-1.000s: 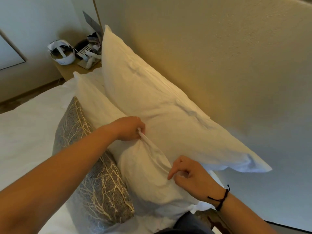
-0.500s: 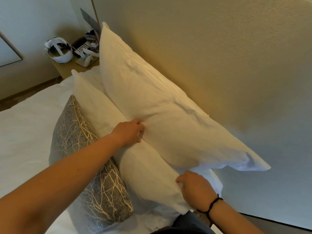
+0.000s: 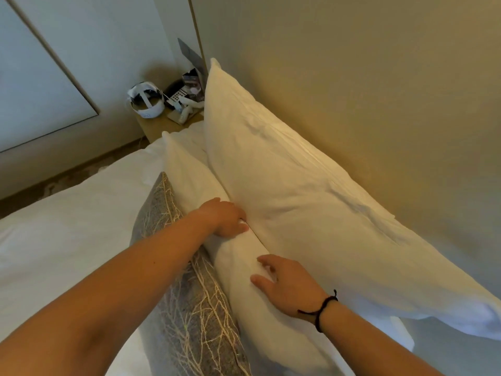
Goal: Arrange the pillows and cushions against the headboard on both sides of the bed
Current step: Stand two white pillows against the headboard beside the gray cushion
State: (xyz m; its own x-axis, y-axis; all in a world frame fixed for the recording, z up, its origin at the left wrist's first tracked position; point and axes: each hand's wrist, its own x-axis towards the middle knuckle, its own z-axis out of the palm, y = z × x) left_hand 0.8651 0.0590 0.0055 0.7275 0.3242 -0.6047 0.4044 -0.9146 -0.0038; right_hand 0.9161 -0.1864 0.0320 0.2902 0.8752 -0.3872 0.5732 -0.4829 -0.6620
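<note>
The left hand's (image 3: 226, 219) fingertips are tucked into the crease between the two white pillows; their hold cannot be determined. The front white fabric pillow (image 3: 244, 256) is largely concealed behind the grey cushion with a pale branch pattern (image 3: 187, 289), and its lower end is covered by the right hand (image 3: 287, 287). The cushion runs off the bottom edge. The large white rear pillow (image 3: 298, 199) is cut by the right edge at its near corner. On the wooden bedside table (image 3: 160, 127), small items beside the white headset (image 3: 146, 103) are too small to identify; the pillow hides the table's right edge.
</note>
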